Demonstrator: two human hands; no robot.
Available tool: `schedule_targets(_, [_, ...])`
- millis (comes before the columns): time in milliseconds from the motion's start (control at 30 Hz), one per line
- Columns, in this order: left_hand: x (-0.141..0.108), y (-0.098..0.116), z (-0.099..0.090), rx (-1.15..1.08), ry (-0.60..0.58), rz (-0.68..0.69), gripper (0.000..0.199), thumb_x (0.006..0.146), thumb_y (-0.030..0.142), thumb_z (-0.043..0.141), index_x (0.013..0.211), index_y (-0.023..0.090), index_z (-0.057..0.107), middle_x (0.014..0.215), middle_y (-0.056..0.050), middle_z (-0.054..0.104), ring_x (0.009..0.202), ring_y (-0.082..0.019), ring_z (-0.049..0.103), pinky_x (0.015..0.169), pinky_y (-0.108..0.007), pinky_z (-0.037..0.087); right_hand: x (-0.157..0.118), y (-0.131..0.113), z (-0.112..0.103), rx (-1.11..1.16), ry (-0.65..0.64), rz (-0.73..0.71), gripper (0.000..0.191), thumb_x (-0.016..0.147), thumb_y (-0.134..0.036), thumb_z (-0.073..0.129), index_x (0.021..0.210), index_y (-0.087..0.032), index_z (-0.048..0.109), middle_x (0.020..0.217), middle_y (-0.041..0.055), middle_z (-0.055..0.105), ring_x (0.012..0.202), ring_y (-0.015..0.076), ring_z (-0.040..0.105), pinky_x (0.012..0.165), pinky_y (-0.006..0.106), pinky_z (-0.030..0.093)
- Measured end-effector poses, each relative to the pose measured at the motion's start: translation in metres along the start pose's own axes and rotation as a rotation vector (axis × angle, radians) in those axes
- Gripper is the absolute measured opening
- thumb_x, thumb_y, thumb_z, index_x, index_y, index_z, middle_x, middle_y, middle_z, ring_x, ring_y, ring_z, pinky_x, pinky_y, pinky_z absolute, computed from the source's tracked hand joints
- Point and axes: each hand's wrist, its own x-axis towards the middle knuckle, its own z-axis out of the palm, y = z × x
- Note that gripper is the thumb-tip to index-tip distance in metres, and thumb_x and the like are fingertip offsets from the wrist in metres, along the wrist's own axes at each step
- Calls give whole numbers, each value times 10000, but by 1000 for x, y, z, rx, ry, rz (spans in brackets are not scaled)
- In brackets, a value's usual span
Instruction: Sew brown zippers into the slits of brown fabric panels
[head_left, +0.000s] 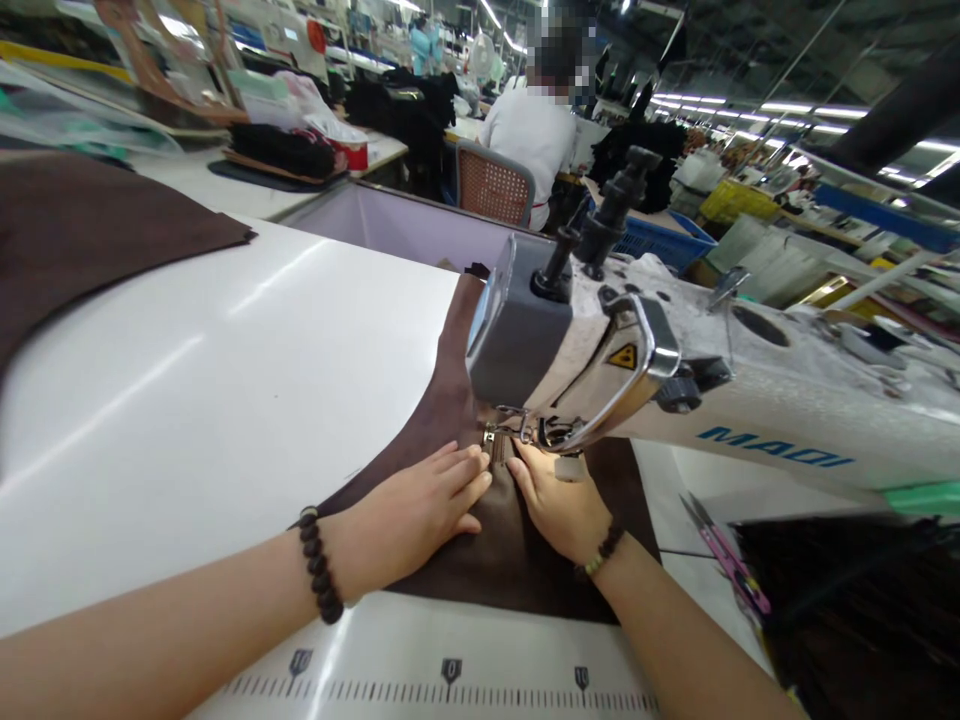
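Note:
A dark brown fabric piece [510, 560] lies flat on the white table, running under the needle area of a sewing machine [600, 350]. My left hand [427, 505] rests flat on the fabric just left of the presser foot [489, 440], fingers stretched toward it. On the other side, my right hand [559, 500] lies on the fabric with its thumb apart, its fingertips partly hidden behind the machine head. Both hands press the cloth from above and neither grips it.
More brown fabric [97, 240] is spread at the left. Pink-handled thread snips [727, 560] lie at the right beside dark material [862, 610]. A ruler scale [450, 690] runs along the front edge. Ahead, a person in white [532, 140] sits on a chair [495, 185].

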Motion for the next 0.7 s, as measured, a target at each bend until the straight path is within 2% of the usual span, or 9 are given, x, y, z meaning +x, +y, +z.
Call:
schedule_targets(167, [9,-7,0,-7,-31,-12,389,869,332,544,1162,83,488,1152,-105,548,1164,-260,455,1052,-394,326,8,4,-2,-44,-92,27,337,942,-261,330,1045,-221,649,1091,50,638,1059,217,543,943,392,390])
schedule_targets(300, [15,-12,0,58,-6,-13,378,871,355,532,1133,84,506,1110,-107,560,1136,-260,462,1036,-399,333,15,7,-5,-54,-154,8,333,909,-174,351,1081,-183,635,1089,84,638,1060,204,554,926,347,399])
schedule_targets(467, [19,-13,-3,129,6,-10,382,863,386,533,1103,90,518,1072,-110,576,1111,-250,470,987,-378,368,19,10,-5,-27,-175,11,373,839,-69,378,1106,-168,619,1157,79,605,1118,193,529,957,323,389])
schedule_targets(700, [19,-16,-6,94,-34,-29,355,874,398,508,1085,112,523,1087,-103,557,1093,-243,476,961,-368,383,20,11,-4,-33,-163,-6,355,878,-131,358,1119,-170,616,1173,89,593,1114,199,534,972,333,381])
